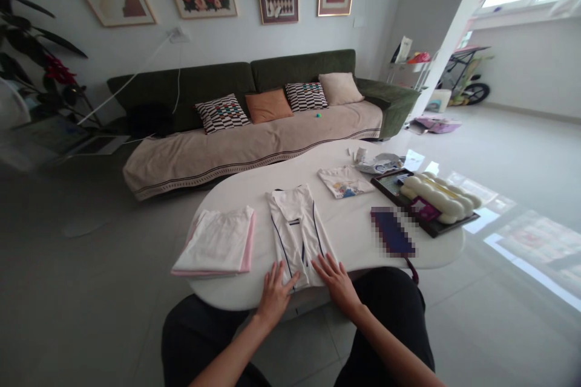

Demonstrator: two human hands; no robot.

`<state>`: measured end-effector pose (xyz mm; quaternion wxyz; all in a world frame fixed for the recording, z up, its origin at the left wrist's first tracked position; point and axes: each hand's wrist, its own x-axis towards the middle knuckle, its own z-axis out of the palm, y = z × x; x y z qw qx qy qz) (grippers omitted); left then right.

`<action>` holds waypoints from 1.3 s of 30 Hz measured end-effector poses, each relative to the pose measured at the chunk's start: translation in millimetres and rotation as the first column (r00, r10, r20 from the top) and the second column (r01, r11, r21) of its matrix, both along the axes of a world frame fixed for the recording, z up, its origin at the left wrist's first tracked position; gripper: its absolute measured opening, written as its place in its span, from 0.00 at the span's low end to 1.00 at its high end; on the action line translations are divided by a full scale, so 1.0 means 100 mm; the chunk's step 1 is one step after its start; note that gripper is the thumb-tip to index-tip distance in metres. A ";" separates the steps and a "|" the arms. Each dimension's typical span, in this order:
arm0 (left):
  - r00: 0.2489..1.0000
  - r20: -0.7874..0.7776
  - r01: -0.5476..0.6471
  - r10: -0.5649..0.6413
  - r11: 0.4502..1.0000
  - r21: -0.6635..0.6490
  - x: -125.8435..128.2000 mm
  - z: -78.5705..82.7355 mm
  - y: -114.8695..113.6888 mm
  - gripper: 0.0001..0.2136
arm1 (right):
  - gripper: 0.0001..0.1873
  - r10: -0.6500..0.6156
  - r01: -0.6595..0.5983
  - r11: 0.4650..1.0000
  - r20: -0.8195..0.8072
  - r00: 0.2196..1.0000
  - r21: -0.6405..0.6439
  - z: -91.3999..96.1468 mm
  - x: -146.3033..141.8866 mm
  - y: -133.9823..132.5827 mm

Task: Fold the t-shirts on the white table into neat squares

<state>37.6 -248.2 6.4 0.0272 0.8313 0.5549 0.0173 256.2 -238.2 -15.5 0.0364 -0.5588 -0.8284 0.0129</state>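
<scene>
A white shirt with dark piping (296,217) lies on the white table (240,187), its sides folded inward into a long narrow shape. My left hand (275,290) rests on its near left end, fingers spread. On the near right end lies my right hand (334,280), its fingers also stretched out flat. To the left sits a stack of folded white and pink clothes (218,240). Beyond the shirt, to the right, is a folded white T-shirt with a printed picture (345,181).
A dark tray (436,231) on the table's right side holds a puffy cream-coloured object (438,193). Nearer me lies a blurred dark blue item (393,231) with a strap. A crumpled plastic package (381,163) is at the back. Behind stands a green sofa (304,66) with cushions.
</scene>
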 end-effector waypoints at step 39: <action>0.431 0.607 -0.059 0.668 0.692 -0.720 -0.14 0.25 2.07 0.16 | 0.17 -0.324 0.120 0.865 -0.359 0.875 -0.488 0.65 0.15 2.07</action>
